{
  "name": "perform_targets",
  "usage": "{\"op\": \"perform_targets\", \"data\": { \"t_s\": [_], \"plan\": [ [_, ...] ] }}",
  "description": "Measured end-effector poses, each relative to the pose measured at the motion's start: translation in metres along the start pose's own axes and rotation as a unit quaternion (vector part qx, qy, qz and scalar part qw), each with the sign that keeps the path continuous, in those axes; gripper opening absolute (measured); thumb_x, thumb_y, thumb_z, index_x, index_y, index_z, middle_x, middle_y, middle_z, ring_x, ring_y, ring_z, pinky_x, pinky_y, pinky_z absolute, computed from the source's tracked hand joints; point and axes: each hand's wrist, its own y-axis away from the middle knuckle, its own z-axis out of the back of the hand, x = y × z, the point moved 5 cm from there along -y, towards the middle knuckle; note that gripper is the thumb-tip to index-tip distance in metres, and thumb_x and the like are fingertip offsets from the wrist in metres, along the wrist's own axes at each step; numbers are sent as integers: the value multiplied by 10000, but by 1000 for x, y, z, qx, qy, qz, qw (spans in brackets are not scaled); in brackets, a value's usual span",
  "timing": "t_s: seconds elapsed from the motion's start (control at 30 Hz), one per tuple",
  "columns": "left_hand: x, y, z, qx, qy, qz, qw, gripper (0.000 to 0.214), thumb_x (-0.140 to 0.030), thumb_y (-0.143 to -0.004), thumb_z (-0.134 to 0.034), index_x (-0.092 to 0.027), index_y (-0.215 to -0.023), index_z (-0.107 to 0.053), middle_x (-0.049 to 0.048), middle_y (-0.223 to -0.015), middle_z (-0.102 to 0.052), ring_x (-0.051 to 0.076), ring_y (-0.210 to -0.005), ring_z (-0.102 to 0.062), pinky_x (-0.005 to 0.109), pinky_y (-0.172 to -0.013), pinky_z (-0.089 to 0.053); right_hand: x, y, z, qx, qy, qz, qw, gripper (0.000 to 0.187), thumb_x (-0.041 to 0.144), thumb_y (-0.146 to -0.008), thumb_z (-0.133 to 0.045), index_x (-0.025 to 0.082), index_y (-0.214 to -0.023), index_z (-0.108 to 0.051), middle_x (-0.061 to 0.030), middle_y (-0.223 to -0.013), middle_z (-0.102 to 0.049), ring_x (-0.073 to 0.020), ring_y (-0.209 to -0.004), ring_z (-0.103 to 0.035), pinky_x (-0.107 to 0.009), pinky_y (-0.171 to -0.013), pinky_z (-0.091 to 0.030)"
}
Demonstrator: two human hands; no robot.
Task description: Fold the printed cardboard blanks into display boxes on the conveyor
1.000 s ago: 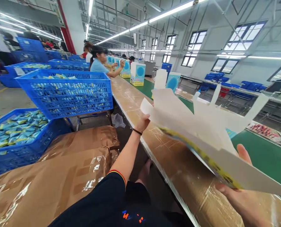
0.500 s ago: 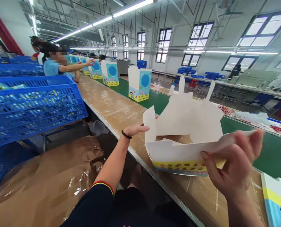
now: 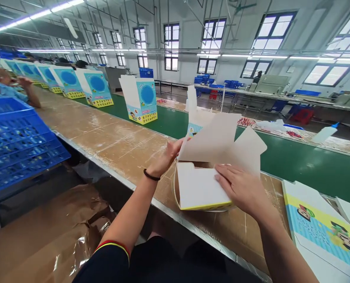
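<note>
A white-lined cardboard box (image 3: 203,186) lies partly folded in front of me on the brown-covered bench, with a yellow edge showing on its near side. My left hand (image 3: 170,156) grips its left side, thumb upward and the other fingers partly hidden behind the card. My right hand (image 3: 242,186) lies palm down on the near white flap, its fingers stretched toward the inside of the box. Other white flaps (image 3: 214,135) stand up at the far side. To the right are flat printed cartons (image 3: 319,224) in yellow and blue.
A row of standing blue-and-yellow boxes (image 3: 147,98) runs along the green conveyor belt (image 3: 172,122). Blue crates (image 3: 21,145) stand at left, near a co-worker's arm (image 3: 29,90). Brown wrapped material (image 3: 45,236) lies below the bench. A glue bottle (image 3: 325,133) lies beyond the belt.
My right hand has moved left and folded the near flap inward and down, and now lies flat on it. My left hand stays at the box's left side. The view has turned right.
</note>
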Motion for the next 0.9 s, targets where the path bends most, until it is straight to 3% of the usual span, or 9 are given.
{"op": "perform_targets", "data": {
  "t_s": [0.13,0.23,0.37,0.47,0.53,0.6,0.67,0.8,0.9],
  "plan": [
    [11,-8,0,-117,-67,63,989,889,-808,-674,-718,-184,-1286,-559,131,-1341,-653,332,-1280,-587,449,-1079,-486,6,-7,0,109,-9,-55,992,374,354,-1088,-440,245,-1016,-790,-33,-1064,-781,-253,-930,-752,-343,-721,-556],
    [16,-19,1,-137,-139,115,974,784,-566,-608,-853,-181,-1203,-519,115,-1280,-644,291,-1175,-624,408,-954,-550,9,-10,0,90,-15,-71,993,465,367,-1087,-440,209,-790,-762,-58,-832,-768,-248,-761,-735,-339,-618,-501],
    [19,-29,10,-152,-186,160,958,602,-281,-569,-831,-202,-1059,-489,64,-1154,-650,261,-1100,-643,396,-904,-569,2,-3,25,-159,-166,0,973,345,312,-1063,-495,214,-866,-761,-57,-928,-775,-213,-841,-734,-325,-750,-559],
    [21,-30,15,-157,-189,169,955,530,-228,-575,-786,-213,-1011,-485,35,-1063,-649,256,-1051,-654,395,-877,-578,-46,9,40,-371,-277,-76,883,195,336,-1031,-577,250,-1007,-750,-38,-1003,-768,-204,-939,-723,-348,-880,-572],
    [21,-30,14,-157,-181,161,957,513,-226,-581,-774,-214,-1009,-491,28,-1047,-645,253,-1042,-653,388,-861,-582,-90,11,33,-439,-336,-174,815,234,454,-991,-616,250,-1042,-718,-48,-1002,-757,-226,-968,-713,-407,-928,-573],
    [22,-29,12,-156,-163,152,962,517,-225,-580,-766,-212,-1022,-496,30,-1053,-645,251,-1042,-651,380,-851,-583,-126,2,13,-402,-417,-247,777,505,627,-855,-709,247,-1185,-662,-86,-1132,-734,-273,-1091,-686,-487,-1008,-553],
    [24,-29,8,-153,-140,147,967,527,-227,-577,-758,-209,-1037,-502,36,-1069,-652,251,-1042,-652,377,-846,-584,-140,-14,-15,-274,-509,-281,766,901,724,-703,-795,246,-1418,-527,-135,-1368,-638,-315,-1288,-596,-524,-1108,-491],
    [33,-30,10,-162,-94,143,972,579,-249,-554,-753,-201,-1084,-524,51,-1088,-670,269,-1044,-659,396,-855,-583,-110,-38,-51,5,-628,-242,740,1368,777,-630,-840,243,-1664,-123,-155,-1654,-328,-338,-1472,-412,-508,-1193,-408],
    [37,-32,13,-153,-52,103,981,721,-251,-527,-750,-203,-1220,-555,69,-1189,-676,283,-1088,-650,414,-921,-559,-94,-46,-58,72,-596,-232,765,1499,670,-560,-932,223,-1680,-42,-169,-1631,-359,-347,-1450,-431,-497,-1198,-395]
  ]
}}
